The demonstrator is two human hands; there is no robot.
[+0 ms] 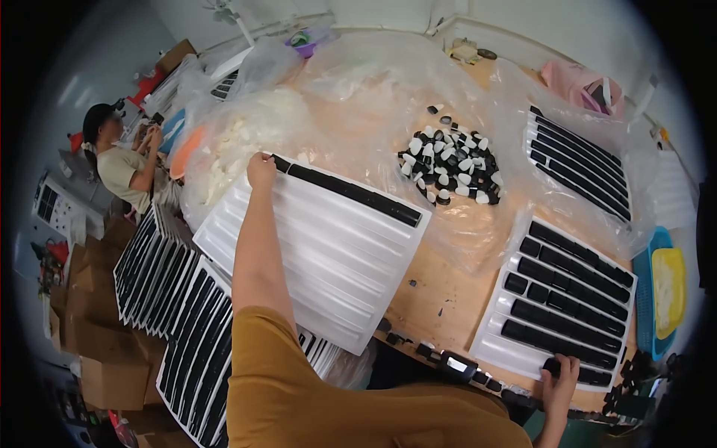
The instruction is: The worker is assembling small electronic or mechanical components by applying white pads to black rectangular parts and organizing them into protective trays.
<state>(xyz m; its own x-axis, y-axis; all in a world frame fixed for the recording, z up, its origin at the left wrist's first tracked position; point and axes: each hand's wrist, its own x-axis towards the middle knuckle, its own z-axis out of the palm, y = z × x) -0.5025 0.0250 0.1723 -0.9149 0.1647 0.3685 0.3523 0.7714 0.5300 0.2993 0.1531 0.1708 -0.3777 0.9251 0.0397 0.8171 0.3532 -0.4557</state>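
My left hand (261, 171) is closed at the far left corner of a white ridged tray (336, 254), its fingers beside the end of a row of black pieces (347, 189). That row runs along the tray's far edge; the other grooves show bare white. On the right lies a second white tray (489, 351) with several rows of black pieces (567, 291). My right hand (562, 379) pinches a small black piece (551, 366) at the left end of this tray's nearest row. The pieces' exact kind is too small to tell.
Black and white pieces (452, 164) lie heaped on clear plastic sheeting (358, 67). A filled tray (579, 160) rests in plastic at the far right, near a blue basket (648, 299). Stacked trays (198, 351) and cardboard boxes (112, 373) stand at left. Another person (127, 160) sits beyond them.
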